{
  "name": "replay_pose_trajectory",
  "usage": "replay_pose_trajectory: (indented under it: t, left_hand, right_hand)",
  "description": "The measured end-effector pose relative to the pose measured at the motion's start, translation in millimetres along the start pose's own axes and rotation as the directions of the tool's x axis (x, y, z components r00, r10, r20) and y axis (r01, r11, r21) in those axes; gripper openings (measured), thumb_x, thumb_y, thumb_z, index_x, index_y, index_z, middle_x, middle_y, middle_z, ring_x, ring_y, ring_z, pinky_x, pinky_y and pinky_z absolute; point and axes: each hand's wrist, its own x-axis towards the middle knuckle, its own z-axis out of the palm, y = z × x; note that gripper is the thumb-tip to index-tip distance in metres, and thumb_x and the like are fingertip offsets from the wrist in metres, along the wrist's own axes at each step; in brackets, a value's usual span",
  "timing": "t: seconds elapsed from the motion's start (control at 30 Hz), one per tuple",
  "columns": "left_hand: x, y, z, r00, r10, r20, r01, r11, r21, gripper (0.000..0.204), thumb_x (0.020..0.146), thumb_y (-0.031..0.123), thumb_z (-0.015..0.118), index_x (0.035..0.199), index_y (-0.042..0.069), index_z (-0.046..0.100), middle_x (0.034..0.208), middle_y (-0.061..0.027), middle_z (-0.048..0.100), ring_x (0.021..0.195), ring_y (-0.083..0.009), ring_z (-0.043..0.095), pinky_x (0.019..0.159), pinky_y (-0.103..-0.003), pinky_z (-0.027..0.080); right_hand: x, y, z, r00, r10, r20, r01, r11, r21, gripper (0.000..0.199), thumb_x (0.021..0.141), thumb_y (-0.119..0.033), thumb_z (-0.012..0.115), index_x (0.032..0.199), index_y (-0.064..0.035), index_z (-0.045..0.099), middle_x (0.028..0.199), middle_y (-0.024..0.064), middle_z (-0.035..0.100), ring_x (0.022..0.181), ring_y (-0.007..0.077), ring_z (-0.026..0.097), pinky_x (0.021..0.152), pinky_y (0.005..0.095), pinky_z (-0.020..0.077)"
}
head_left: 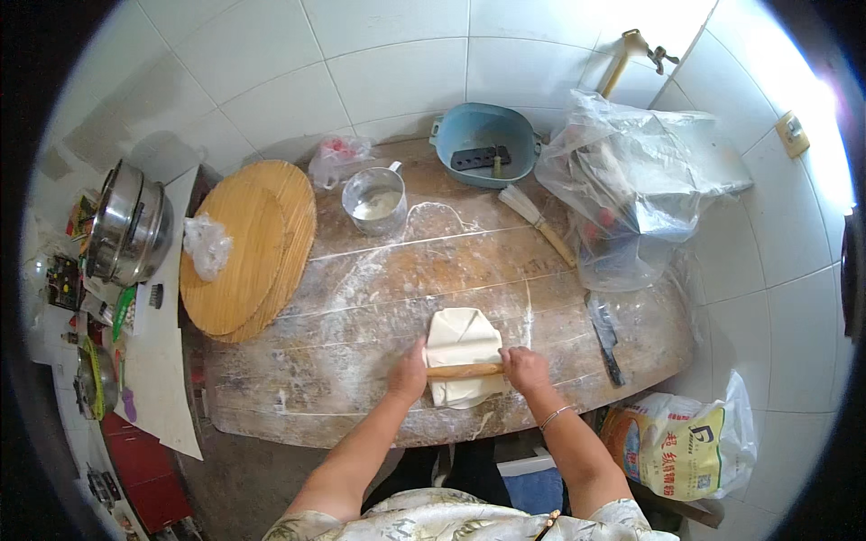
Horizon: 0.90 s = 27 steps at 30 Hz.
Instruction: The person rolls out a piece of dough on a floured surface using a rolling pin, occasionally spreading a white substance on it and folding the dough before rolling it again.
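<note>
Your L hand (409, 371) covers the rolling pin's (465, 371) L end, by the L edge of the dough (462, 329); can't tell if its fingers wrap round. Your R hand (525, 371) is clamped on the pin's R end, just beside the dough's R edge. Dough lies folded btwn your hands on the floury tbl (559, 325), pin across its near half, bigger part beyond it. Knife (603, 325) lies to your R, well apart from the R hand.
</note>
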Motion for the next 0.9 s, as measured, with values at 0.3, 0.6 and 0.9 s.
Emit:
replay_pose_trajectory:
  t: [0.3, 0.6, 0.9]
  left_hand:
    - [14.2, -4.9, 30.0, 0.921, 0.224, -0.32, -0.153, 0.961, 0.232, 0.053, 0.079, 0.012, 0.053, 0.132, 0.009, 0.054, 0.106, -0.0145, 0.062, 0.1, -0.0348, 0.056, 0.089, -0.049, 0.043]
    - [44.2, 1.6, 30.5, 0.968, 0.171, -0.185, -0.11, 0.947, 0.301, 0.05, 0.077, 0.012, 0.054, 0.126, 0.009, 0.058, 0.122, -0.0144, 0.056, 0.113, -0.0329, 0.051, 0.1, -0.048, 0.036]
    - [65.2, 12.5, 21.7, 0.91, 0.315, -0.271, -0.227, 0.923, 0.312, 0.05, 0.082, 0.012, 0.056, 0.132, 0.013, 0.054, 0.136, -0.0143, 0.05, 0.127, -0.032, 0.045, 0.103, -0.049, 0.034]
  right_hand:
    - [12.8, -10.4, -3.7, 0.988, -0.106, -0.115, 0.095, 0.99, -0.1, 0.047, 0.084, -0.027, 0.057, 0.127, -0.0089, 0.057, 0.148, 0.0194, 0.037, 0.135, 0.0399, 0.035, 0.111, 0.0552, 0.0248]
    - [32.2, 4.5, 10.3, 0.998, -0.005, 0.058, 0.009, 0.997, -0.07, 0.063, 0.082, -0.028, 0.052, 0.143, -0.0135, 0.043, 0.152, 0.0201, 0.03, 0.138, 0.0429, 0.03, 0.115, 0.0588, 0.0155]
    - [38.1, 2.5, 6.6, 0.997, -0.005, -0.077, 0.0, 0.998, -0.059, 0.056, 0.087, -0.028, 0.054, 0.14, -0.011, 0.046, 0.151, 0.0204, 0.033, 0.136, 0.0411, 0.033, 0.115, 0.0531, 0.0204]
